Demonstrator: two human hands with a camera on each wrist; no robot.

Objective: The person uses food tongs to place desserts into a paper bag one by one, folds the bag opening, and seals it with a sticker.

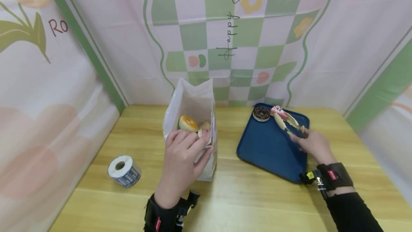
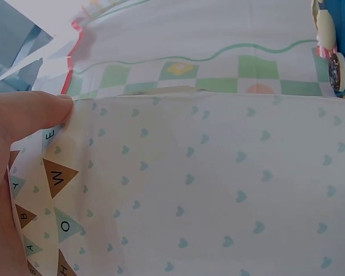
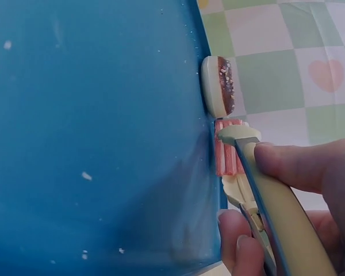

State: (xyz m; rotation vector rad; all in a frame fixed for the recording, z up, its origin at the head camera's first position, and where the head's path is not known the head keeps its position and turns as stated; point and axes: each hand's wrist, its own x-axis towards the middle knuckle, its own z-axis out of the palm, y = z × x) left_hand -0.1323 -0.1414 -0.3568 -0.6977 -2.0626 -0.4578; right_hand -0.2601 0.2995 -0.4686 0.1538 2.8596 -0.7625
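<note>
My left hand (image 1: 183,149) pinches the near rim of a white paper bag (image 1: 206,169), which stands upright with its mouth spread. Inside the bag lie a golden bun (image 1: 188,123) and other pieces partly hidden by my fingers. Small hearts and lettered pennants cover the bag's side (image 2: 184,190) in the left wrist view. In my right hand (image 1: 313,146) is a pair of cream tongs (image 3: 287,224). Their tips sit around a pink-and-white striped pastry (image 3: 225,155) at the far edge of the blue tray (image 1: 270,146). Beside it is a chocolate donut (image 1: 261,114) with sprinkles.
A roll of labels (image 1: 124,171) stands on the wooden table (image 1: 238,203), left of the bag. Printed cloth (image 1: 222,28) hangs behind the table and along both sides. The tray has a raised rim.
</note>
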